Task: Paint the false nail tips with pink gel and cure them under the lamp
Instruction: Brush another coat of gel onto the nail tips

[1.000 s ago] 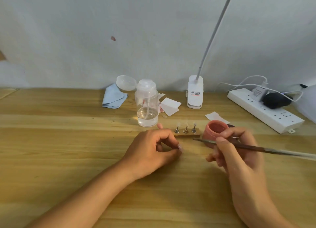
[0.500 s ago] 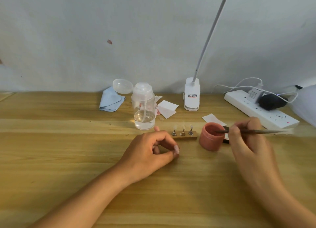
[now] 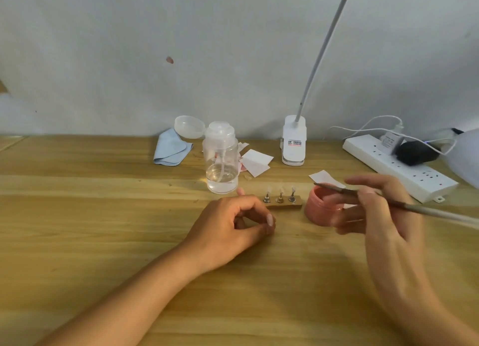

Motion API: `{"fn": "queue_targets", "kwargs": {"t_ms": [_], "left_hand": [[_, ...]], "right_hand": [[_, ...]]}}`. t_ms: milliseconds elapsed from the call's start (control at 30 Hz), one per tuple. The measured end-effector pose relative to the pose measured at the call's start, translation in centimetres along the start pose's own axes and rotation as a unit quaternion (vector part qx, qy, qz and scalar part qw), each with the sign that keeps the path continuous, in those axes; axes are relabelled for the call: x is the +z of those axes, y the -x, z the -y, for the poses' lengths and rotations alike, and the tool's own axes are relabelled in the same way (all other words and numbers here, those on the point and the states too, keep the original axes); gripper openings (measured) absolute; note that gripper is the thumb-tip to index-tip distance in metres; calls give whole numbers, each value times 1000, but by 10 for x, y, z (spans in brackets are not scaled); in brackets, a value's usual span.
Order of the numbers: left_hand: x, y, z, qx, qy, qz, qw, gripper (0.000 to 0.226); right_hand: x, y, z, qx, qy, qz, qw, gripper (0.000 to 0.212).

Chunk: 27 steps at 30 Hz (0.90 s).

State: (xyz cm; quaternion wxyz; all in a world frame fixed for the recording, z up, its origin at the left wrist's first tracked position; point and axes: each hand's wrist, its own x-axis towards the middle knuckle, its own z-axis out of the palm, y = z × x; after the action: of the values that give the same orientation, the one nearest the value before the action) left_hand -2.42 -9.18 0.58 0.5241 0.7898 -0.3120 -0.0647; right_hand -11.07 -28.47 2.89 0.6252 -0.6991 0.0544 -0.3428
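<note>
Pink gel jar (image 3: 321, 212) stands centre right, the right hand (image 3: 383, 216) gripping a brush (image 3: 337, 189) over its rim. Just left, three nail tips (image 3: 281, 191) on their stand (image 3: 283, 206) look unpainted, so painting and curing remain; the left hand (image 3: 230, 226) rests loosely curled, holding nothing.

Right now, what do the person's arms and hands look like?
No sleeves: left forearm and right forearm are bare to the frame edge. No gloves, watch or bracelet visible. The left hand shows no rings; its thumbnail is longish, pale pink. The right hand is motion-blurred, so rings and nails can't be told.
</note>
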Motion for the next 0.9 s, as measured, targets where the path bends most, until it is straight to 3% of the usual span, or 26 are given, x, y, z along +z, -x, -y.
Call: {"fn": "queue_targets", "kwargs": {"t_ms": [133, 200, 733, 900], "left_hand": [[0, 0, 1, -7, 3, -1, 1000, 18], [0, 0, 1, -11, 4, 0, 1000, 16], [2, 1, 3, -3, -35, -10, 999, 13], [1, 1, 3, 5, -34, -9, 999, 9]], "right_hand": [[16, 18, 0, 85, -104, 43, 990, 4], [19, 23, -2, 117, -114, 46, 986, 10], [24, 28, -2, 97, -64, 108, 987, 10], [22, 27, -5, 107, -49, 92, 989, 24]]}}
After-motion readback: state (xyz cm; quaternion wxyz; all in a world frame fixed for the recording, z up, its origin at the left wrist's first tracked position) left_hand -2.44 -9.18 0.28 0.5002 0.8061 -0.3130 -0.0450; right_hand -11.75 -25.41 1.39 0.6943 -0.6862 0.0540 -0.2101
